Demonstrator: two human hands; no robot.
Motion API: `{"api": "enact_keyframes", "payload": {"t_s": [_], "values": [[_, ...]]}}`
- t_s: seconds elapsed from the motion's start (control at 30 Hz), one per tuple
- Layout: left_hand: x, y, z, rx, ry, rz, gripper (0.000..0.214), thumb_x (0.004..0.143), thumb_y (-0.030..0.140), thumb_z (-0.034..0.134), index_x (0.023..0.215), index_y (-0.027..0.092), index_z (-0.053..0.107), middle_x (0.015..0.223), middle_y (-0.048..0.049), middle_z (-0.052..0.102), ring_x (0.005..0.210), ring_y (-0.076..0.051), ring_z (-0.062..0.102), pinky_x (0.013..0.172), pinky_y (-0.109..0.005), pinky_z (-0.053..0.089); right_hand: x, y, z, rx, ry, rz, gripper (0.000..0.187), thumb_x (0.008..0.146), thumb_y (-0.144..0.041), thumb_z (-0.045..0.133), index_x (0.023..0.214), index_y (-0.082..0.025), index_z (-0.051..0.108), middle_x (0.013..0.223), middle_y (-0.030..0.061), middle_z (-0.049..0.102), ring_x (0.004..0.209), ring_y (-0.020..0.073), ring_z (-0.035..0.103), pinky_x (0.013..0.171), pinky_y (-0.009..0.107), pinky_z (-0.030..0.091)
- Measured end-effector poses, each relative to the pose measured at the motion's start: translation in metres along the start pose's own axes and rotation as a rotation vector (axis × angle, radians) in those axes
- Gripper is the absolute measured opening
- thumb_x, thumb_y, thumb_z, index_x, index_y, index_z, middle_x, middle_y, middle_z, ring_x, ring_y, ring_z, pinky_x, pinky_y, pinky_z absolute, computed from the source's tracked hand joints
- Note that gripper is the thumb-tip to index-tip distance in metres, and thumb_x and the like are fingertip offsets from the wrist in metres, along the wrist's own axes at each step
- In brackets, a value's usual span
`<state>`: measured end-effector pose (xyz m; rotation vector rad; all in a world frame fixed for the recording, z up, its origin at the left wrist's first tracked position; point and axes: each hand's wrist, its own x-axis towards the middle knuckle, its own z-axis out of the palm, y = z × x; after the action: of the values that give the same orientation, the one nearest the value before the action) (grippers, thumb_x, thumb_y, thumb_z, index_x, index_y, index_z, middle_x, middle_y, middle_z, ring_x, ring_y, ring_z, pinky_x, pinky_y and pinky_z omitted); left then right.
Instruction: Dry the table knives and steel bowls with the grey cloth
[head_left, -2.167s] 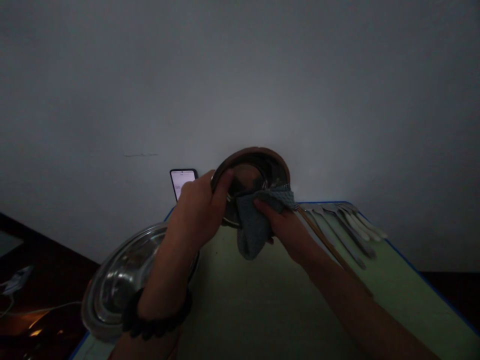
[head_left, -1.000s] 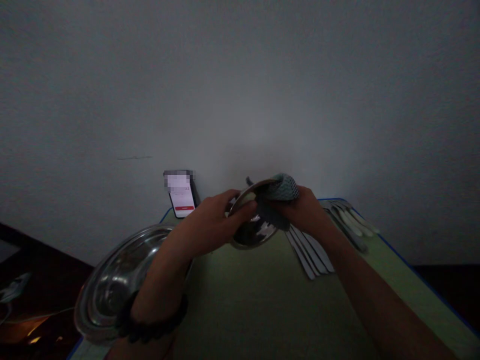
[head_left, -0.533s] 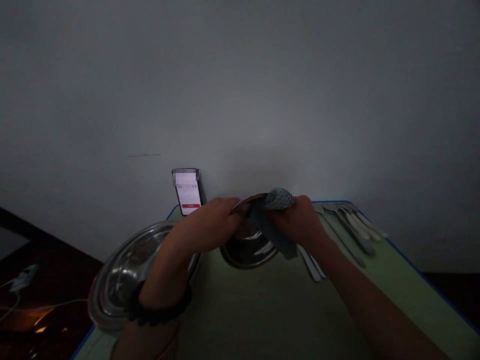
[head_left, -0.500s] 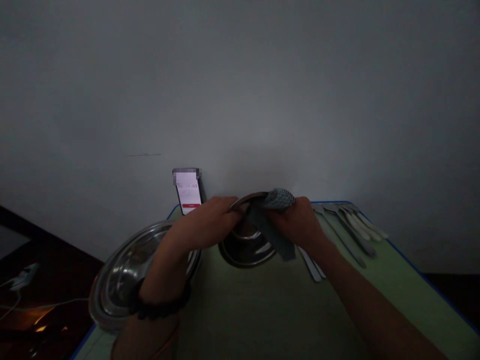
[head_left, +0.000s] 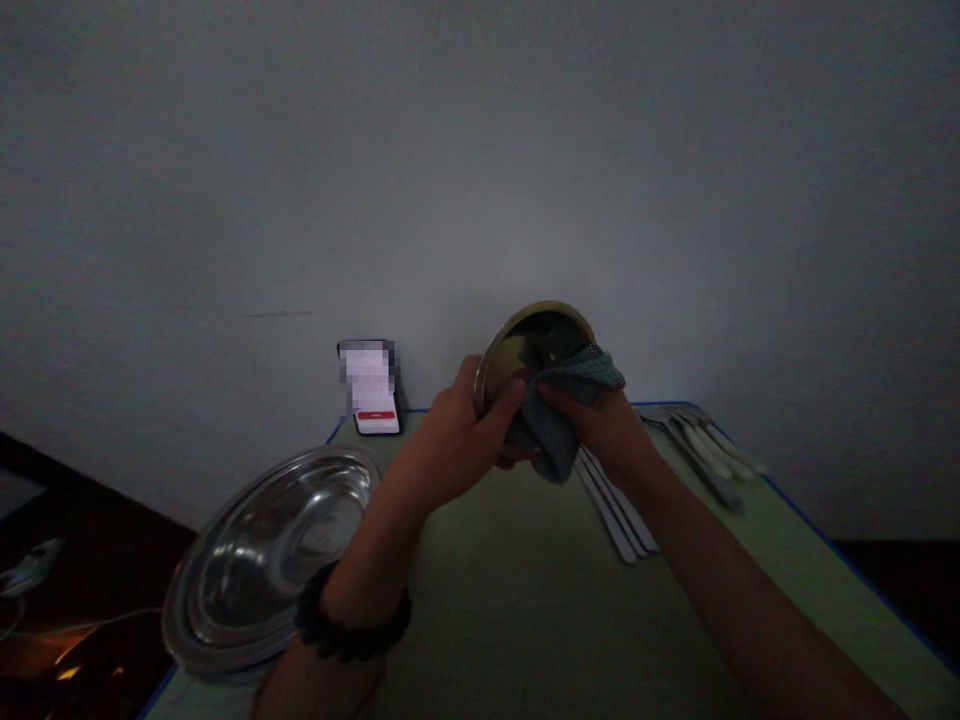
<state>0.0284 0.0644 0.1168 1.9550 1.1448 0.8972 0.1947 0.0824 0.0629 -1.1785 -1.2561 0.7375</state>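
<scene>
A round metal bowl (head_left: 501,350) is held up above the far part of the table, tilted so that its inside faces me. My left hand (head_left: 469,430) grips its left rim, with the thumb over the inner side. In my right hand (head_left: 600,415) is a grey-blue cloth (head_left: 555,425) with a checked edge, pressed against the right and lower side of the bowl. The cloth hides part of the bowl and some of the right fingers. A dark beaded bracelet (head_left: 352,630) circles my left wrist.
Nested large metal basins (head_left: 225,560) stand at the table's left edge. A phone (head_left: 375,390) leans against the wall behind. Several metal utensils (head_left: 615,515) lie beneath my right forearm, and more with pale handles (head_left: 716,450) lie at the back right of the green table (head_left: 510,610).
The bowl has risen off the low position near the table and turned its inside toward me. Both hands moved up with it, slightly right. The cloth now bunches lower on the bowl.
</scene>
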Motion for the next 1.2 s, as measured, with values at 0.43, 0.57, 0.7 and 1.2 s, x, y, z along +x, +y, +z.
{"api": "enact_keyframes", "payload": {"t_s": [0.43, 0.57, 0.7, 1.2], "values": [[-0.015, 0.005, -0.022, 0.527, -0.200, 0.023, 0.025, 0.081, 0.023, 0.040, 0.101, 0.018, 0.054, 0.085, -0.0081, 0.066, 0.074, -0.023, 0.062, 0.063, -0.033, 0.045, -0.007, -0.019, -0.010, -0.550, -0.068, -0.599, 0.014, 0.072, -0.019, 0.060, 0.084, -0.018, 0.066, 0.082, 0.0035, 0.064, 0.071, 0.0157, 0.059, 0.066, 0.028, 0.046], [-0.010, 0.006, -0.023, 0.471, -0.070, 0.109, 0.020, 0.084, 0.023, 0.038, 0.098, 0.018, 0.052, 0.083, -0.0077, 0.064, 0.074, -0.022, 0.060, 0.062, -0.033, 0.045, -0.003, -0.011, -0.004, -0.375, 0.181, -0.397, 0.019, 0.072, -0.035, 0.064, 0.082, -0.019, 0.067, 0.081, 0.0051, 0.069, 0.075, 0.0204, 0.064, 0.069, 0.032, 0.049], [-0.006, 0.010, -0.019, 0.350, 0.159, 0.208, 0.021, 0.087, 0.024, 0.041, 0.105, 0.018, 0.051, 0.082, -0.0039, 0.065, 0.073, -0.020, 0.061, 0.064, -0.031, 0.046, -0.010, -0.010, 0.015, -0.148, 0.216, -0.122, 0.035, 0.075, -0.051, 0.057, 0.080, -0.018, 0.069, 0.080, 0.0066, 0.072, 0.082, 0.0244, 0.067, 0.070, 0.035, 0.052], [-0.006, 0.016, -0.011, 0.140, 0.042, 0.095, 0.040, 0.089, 0.048, 0.042, 0.116, 0.020, 0.052, 0.098, -0.0053, 0.068, 0.089, -0.022, 0.063, 0.073, -0.031, 0.049, 0.007, -0.011, -0.018, -0.222, -0.056, -0.200, 0.036, 0.071, -0.042, 0.066, 0.095, -0.015, 0.067, 0.093, 0.0096, 0.071, 0.086, 0.0240, 0.066, 0.076, 0.037, 0.051]]}}
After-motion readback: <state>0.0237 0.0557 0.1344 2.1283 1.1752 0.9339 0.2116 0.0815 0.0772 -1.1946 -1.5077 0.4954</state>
